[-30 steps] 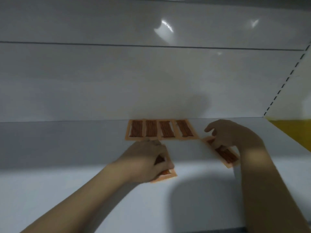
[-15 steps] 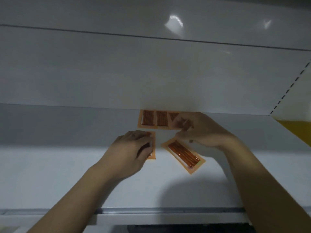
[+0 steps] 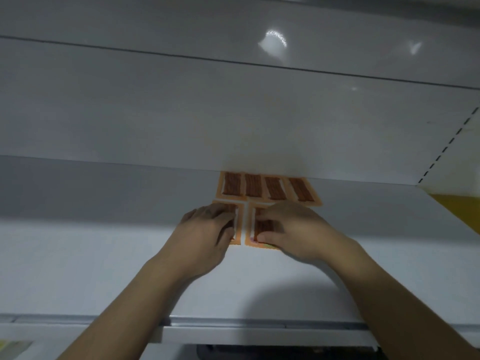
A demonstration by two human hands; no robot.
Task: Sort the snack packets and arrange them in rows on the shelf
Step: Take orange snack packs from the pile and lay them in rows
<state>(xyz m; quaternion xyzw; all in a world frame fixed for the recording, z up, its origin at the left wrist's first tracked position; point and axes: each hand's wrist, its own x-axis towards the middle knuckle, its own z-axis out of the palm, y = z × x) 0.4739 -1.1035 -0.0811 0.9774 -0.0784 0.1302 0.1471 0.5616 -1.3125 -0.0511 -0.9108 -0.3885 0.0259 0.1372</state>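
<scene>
Several orange snack packets with brown sticks lie in a row [image 3: 267,188] against the back wall of the white shelf [image 3: 104,268]. In front of that row, two more orange packets lie side by side. My left hand [image 3: 205,235] rests flat on the left packet [image 3: 237,222], covering most of it. My right hand [image 3: 291,229] presses the right packet [image 3: 255,224] with straight fingers, thumb at its near edge. Both packets lie square to the back row, with a narrow gap between them.
The shelf's metal front edge [image 3: 233,327] runs across the bottom. A white back panel [image 3: 181,113] rises behind the packets. At the right, a yellow surface [image 3: 459,206] borders the shelf below a slotted upright [image 3: 446,146].
My right hand left the back row and turned the angled packet straight beside the left one. My left hand slid its packet up under the row. The camera tilted slightly.
</scene>
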